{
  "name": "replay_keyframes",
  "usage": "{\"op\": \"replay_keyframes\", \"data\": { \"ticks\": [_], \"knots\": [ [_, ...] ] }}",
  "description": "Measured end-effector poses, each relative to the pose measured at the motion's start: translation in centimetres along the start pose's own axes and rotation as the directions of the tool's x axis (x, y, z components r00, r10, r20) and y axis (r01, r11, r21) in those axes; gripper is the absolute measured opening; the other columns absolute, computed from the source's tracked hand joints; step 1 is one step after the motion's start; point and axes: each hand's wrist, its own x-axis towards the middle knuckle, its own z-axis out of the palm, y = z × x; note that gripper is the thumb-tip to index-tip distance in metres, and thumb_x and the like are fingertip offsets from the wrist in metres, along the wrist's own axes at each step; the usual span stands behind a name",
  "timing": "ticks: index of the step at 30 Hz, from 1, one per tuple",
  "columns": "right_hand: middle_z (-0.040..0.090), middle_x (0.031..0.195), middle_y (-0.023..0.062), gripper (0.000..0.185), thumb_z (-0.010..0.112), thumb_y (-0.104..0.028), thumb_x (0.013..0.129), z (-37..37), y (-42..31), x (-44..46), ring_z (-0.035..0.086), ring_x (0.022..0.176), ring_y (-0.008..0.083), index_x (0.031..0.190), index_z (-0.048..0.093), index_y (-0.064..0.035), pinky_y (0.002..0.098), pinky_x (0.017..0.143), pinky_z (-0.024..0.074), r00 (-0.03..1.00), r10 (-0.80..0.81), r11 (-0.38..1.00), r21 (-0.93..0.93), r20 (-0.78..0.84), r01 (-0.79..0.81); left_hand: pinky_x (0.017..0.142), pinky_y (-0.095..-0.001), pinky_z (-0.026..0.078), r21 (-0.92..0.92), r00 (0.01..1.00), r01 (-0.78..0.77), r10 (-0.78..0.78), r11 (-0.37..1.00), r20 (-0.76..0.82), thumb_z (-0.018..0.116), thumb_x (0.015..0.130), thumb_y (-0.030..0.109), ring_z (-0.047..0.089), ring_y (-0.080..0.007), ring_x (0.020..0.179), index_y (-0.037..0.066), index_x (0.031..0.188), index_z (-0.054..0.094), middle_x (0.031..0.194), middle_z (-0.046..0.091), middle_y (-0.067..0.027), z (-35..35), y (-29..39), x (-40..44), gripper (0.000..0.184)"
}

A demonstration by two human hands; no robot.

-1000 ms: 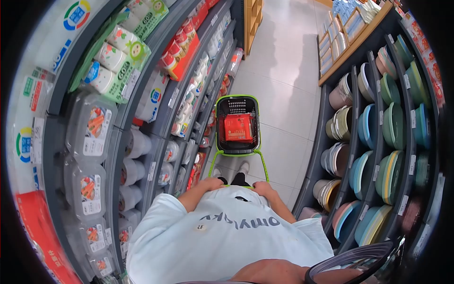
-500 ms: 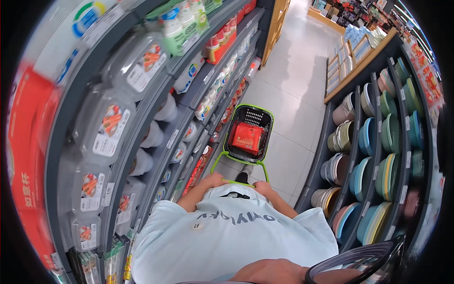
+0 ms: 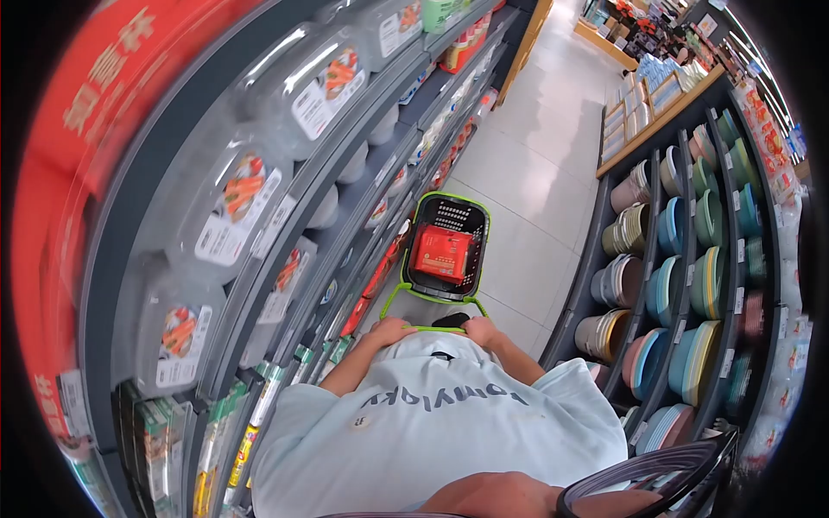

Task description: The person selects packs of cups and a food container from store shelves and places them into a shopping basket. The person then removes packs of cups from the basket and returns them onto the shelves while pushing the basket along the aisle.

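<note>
Both my hands hold the green pull handle (image 3: 436,329) of a black shopping basket with a green rim (image 3: 490,229). My left hand (image 3: 393,331) is wrapped round the handle's left end, and my right hand (image 3: 480,328) is closed on its right end, both close to my waist. In front of me on the floor, the basket carries a red package (image 3: 442,254). A dark shoe (image 3: 451,320) shows partly between the handle's arms.
At left, shelves carry clear plastic containers (image 3: 237,203), stacked white cups and red packs (image 3: 78,129). Shelves on the right hold stacked bowls (image 3: 663,289) and buckets (image 3: 602,335). Tiled floor (image 3: 527,164) runs ahead between them, past a wooden-edged display (image 3: 661,95).
Goods on both sides have shifted up and away in the view, as I move backward along the aisle. The basket keeps its distance, and both hands stay on the handle.
</note>
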Motion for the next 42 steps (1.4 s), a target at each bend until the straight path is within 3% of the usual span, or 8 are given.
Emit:
{"op": "replay_keyframes", "data": {
  "ticks": [3,8,18,21,23,26,36,42],
  "knots": [
    [0.07,0.084,0.0205,0.058,0.045,-0.062,0.092,2.4,-1.4,-0.6,0.067,0.084,0.0414,0.087,0.074,-0.0121,0.0508,0.075,0.0544,0.999,-0.034,0.999,-0.01,0.007,0.034,0.092,-0.0526,0.048,-0.111,0.999,0.03,-0.032,0.993,-0.011,0.053,0.087,0.066,0.061,-0.0392,0.111,0.008,0.103,0.072,0.113,0.067,-0.0214,0.4,0.7,-4.9,0.063],
    [0.071,0.097,0.0177,0.027,0.057,-0.032,0.082,7.1,-4.0,-3.6,0.068,0.093,0.0381,0.098,0.074,-0.0181,0.0495,0.079,0.0548,0.998,0.003,0.994,0.106,0.06,-0.009,0.088,-0.049,0.049,-0.187,0.989,-0.042,0.014,0.981,-0.149,0.061,0.083,0.063,0.062,-0.0419,0.103,0.004,0.092,0.071,0.104,0.067,-0.0245,2.3,0.5,-9.6,0.061],
    [0.07,0.097,0.0197,0.03,0.058,-0.036,0.083,14.2,-5.6,-12.3,0.067,0.094,0.0396,0.1,0.071,-0.0149,0.0503,0.079,0.0532,0.997,0.045,0.973,0.224,0.07,-0.059,0.083,-0.0454,0.05,-0.216,0.996,-0.003,-0.015,0.976,-0.083,0.069,0.08,0.058,0.064,-0.0381,0.097,0.002,0.086,0.068,0.093,0.068,-0.0208,10.9,2.5,-14.5,0.056],
    [0.07,0.099,0.0198,0.034,0.056,-0.04,0.087,14.1,-7.1,-14.2,0.067,0.095,0.0396,0.103,0.071,-0.0139,0.0499,0.079,0.0533,0.993,0.106,0.956,0.272,0.045,-0.115,0.072,-0.0405,0.05,-0.23,0.971,-0.105,0.051,0.968,-0.232,0.072,0.082,0.049,0.064,-0.0315,0.077,0.0,0.082,0.067,0.078,0.065,-0.0188,13.5,2.3,-15.1,0.05],
    [0.07,0.098,0.0205,0.037,0.055,-0.043,0.088,14.4,-8.1,-15.1,0.066,0.094,0.0403,0.101,0.071,-0.0116,0.0496,0.078,0.0529,0.989,0.148,0.939,0.311,0.014,-0.145,0.071,-0.0388,0.05,-0.494,0.966,0.035,-0.157,0.869,-0.207,0.07,0.085,0.047,0.063,-0.0277,0.075,0.001,0.081,0.066,0.077,0.065,-0.0162,14.1,2.7,-15.0,0.047],
    [0.069,0.086,0.022,0.052,0.054,-0.053,0.092,14.7,-8.9,-16.0,0.066,0.085,0.041,0.091,0.068,-0.0031,0.0475,0.074,0.0514,0.954,0.283,0.767,0.62,-0.096,-0.166,0.07,-0.0412,0.05,-0.474,0.955,0.039,-0.173,0.88,-0.242,0.069,0.086,0.045,0.065,-0.0283,0.077,0.003,0.082,0.067,0.08,0.067,-0.0165,13.4,1.8,-15.4,0.042],
    [0.072,0.082,0.0149,0.04,0.064,-0.04,0.09,19.0,-10.3,-12.5,0.071,0.077,0.028,0.095,0.068,-0.0006,0.0416,0.075,0.0538,0.864,0.503,0.704,0.578,0.006,-0.413,0.072,-0.0387,0.05,-0.487,0.995,-0.097,0.086,0.868,-0.046,0.065,0.09,0.044,0.065,-0.0259,0.082,0.002,0.09,0.067,0.085,0.068,-0.014,11.7,-0.8,-17.3,0.041],
    [0.071,0.093,0.0194,0.042,0.065,-0.041,0.09,18.8,-14.8,-8.3,0.068,0.091,0.034,0.103,0.069,-0.0013,0.0428,0.083,0.0524,0.939,0.341,0.831,0.48,-0.041,-0.281,0.081,-0.0345,0.051,-0.558,0.992,-0.123,0.093,0.821,-0.083,0.065,0.092,0.041,0.065,-0.0208,0.092,0.001,0.109,0.061,0.098,0.069,-0.0124,9.9,-3.5,-19.8,0.044]
  ]
}}
